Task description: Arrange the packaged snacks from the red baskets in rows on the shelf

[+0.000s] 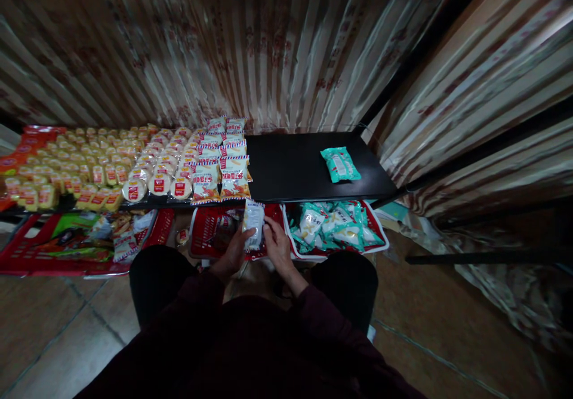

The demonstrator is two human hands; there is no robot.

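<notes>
A small white snack packet (253,226) is upright between my hands, above the red basket (201,236). My left hand (234,249) grips its left side, thumb across the front. On the packet's right, my right hand (277,245) has its fingers at the edge, slightly spread; whether they grip it is unclear. Rows of white and orange packets (234,175) lie on the black shelf (286,166), beside round wrapped crackers (162,184) and yellow wrapped pieces (89,175). A single teal packet (340,164) rests on the shelf's right part.
Under the shelf at the right, a white-rimmed basket (382,235) holds several teal packets (347,226). Another red basket (22,258) with mixed snacks is at the left. Behind the shelf hangs a striped curtain (268,46). Dark metal bars (474,258) stand at the right.
</notes>
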